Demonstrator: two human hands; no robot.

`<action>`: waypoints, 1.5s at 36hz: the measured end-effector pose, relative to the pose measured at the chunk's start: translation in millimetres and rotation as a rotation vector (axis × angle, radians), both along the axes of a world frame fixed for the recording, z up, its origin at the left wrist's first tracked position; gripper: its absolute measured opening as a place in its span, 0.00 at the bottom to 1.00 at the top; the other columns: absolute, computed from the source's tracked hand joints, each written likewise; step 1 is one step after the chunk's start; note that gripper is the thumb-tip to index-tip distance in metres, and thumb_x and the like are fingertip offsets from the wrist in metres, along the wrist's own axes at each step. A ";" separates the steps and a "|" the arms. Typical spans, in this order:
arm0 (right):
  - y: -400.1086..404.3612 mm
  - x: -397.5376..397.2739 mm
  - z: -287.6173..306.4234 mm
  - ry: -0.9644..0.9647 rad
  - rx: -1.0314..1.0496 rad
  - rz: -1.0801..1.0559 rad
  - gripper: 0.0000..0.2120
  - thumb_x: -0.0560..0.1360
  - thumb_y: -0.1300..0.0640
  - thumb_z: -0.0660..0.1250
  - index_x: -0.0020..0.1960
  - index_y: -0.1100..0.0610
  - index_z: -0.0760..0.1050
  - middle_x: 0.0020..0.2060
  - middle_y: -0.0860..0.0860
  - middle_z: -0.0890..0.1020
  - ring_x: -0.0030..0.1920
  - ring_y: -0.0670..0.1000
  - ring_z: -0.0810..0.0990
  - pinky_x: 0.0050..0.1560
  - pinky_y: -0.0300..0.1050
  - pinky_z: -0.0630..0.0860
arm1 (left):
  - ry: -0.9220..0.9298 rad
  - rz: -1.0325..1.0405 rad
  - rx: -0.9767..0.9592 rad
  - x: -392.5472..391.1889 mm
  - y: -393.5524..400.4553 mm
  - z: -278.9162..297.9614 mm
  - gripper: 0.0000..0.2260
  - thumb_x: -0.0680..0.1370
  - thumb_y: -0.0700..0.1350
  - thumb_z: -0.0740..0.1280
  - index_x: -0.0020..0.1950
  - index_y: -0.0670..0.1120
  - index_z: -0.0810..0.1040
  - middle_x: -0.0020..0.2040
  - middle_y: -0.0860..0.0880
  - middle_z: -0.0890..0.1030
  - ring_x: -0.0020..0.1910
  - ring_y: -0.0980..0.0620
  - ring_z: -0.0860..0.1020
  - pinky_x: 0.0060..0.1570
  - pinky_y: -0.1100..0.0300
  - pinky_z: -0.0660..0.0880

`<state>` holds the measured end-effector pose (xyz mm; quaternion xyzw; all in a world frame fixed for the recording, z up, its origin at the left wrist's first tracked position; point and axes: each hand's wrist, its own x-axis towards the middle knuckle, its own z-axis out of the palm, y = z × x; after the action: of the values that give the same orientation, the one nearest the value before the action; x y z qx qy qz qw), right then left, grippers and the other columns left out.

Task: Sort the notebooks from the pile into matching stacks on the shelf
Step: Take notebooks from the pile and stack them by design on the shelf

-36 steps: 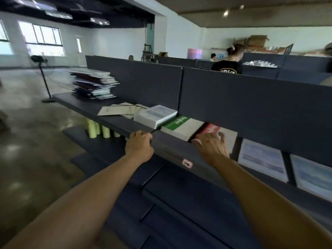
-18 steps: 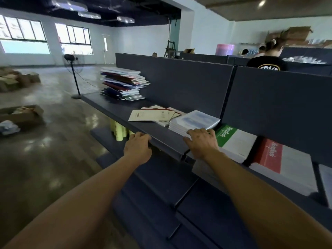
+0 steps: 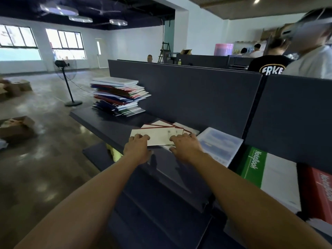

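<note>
A ragged pile of glossy notebooks (image 3: 119, 95) sits up the dark matte shelf (image 3: 100, 119), left of both hands. Left hand (image 3: 137, 150) and right hand (image 3: 186, 147) rest curled fingertips on fanned cream, red-edged notebooks (image 3: 158, 135). Rightward: pale blue stack (image 3: 220, 145), then green "Notebook" stack (image 3: 265, 169).

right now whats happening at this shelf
A person is sorting notebooks along a dark shelf. Both hands are on the fanned cream notebooks with red edges: the left hand at their near left corner, the right hand at their right side. The tall mixed pile waits further along the shelf. To the right lie sorted stacks: pale blue, green Notebook, and red.
</note>
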<state>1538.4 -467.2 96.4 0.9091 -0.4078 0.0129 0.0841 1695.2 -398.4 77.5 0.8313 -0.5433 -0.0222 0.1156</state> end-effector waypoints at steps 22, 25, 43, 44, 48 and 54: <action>-43.4 96.2 -28.3 0.049 0.140 -0.289 0.23 0.79 0.40 0.57 0.67 0.53 0.69 0.66 0.55 0.72 0.63 0.57 0.71 0.60 0.52 0.68 | -0.287 -0.642 0.071 109.4 -100.5 -19.5 0.10 0.80 0.58 0.58 0.54 0.57 0.75 0.58 0.50 0.78 0.62 0.45 0.70 0.66 0.42 0.59; -46.3 100.0 -26.9 0.060 0.110 -0.338 0.20 0.80 0.42 0.55 0.65 0.54 0.70 0.64 0.55 0.74 0.61 0.57 0.73 0.57 0.50 0.70 | -0.304 -0.664 -0.016 113.0 -108.1 -16.6 0.11 0.81 0.51 0.56 0.55 0.57 0.77 0.56 0.51 0.79 0.61 0.47 0.71 0.69 0.45 0.58; -78.6 106.9 -27.9 0.091 0.066 -0.359 0.19 0.81 0.43 0.53 0.52 0.54 0.77 0.45 0.50 0.80 0.44 0.51 0.77 0.41 0.43 0.70 | -0.251 -0.826 0.132 131.6 -128.7 -8.9 0.15 0.78 0.56 0.61 0.64 0.56 0.73 0.61 0.50 0.78 0.55 0.47 0.77 0.47 0.56 0.74; -77.3 107.7 -27.6 0.091 0.062 -0.361 0.24 0.80 0.38 0.50 0.49 0.54 0.76 0.43 0.50 0.79 0.42 0.50 0.76 0.40 0.43 0.70 | -0.276 -0.830 0.107 131.0 -127.8 -7.3 0.14 0.79 0.55 0.59 0.63 0.57 0.74 0.60 0.50 0.79 0.54 0.48 0.77 0.46 0.57 0.73; -71.3 105.7 -20.6 0.118 0.062 -0.363 0.31 0.75 0.29 0.50 0.58 0.51 0.76 0.51 0.51 0.80 0.49 0.52 0.77 0.44 0.45 0.69 | -0.382 -0.787 -0.007 123.1 -129.4 0.8 0.13 0.81 0.49 0.56 0.59 0.51 0.77 0.54 0.48 0.81 0.51 0.47 0.78 0.43 0.56 0.71; -66.6 104.4 -14.2 0.041 -0.040 -0.429 0.16 0.78 0.62 0.58 0.63 0.52 0.72 0.57 0.54 0.79 0.55 0.55 0.78 0.48 0.46 0.73 | -0.304 -0.698 -0.445 129.2 -138.9 -11.1 0.15 0.78 0.44 0.63 0.65 0.49 0.75 0.60 0.48 0.79 0.63 0.47 0.73 0.71 0.48 0.56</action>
<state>1642.9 -533.8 82.2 0.7997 -0.5897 -0.0158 0.1114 1824.4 -537.3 66.3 0.5467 -0.7939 0.1802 0.1961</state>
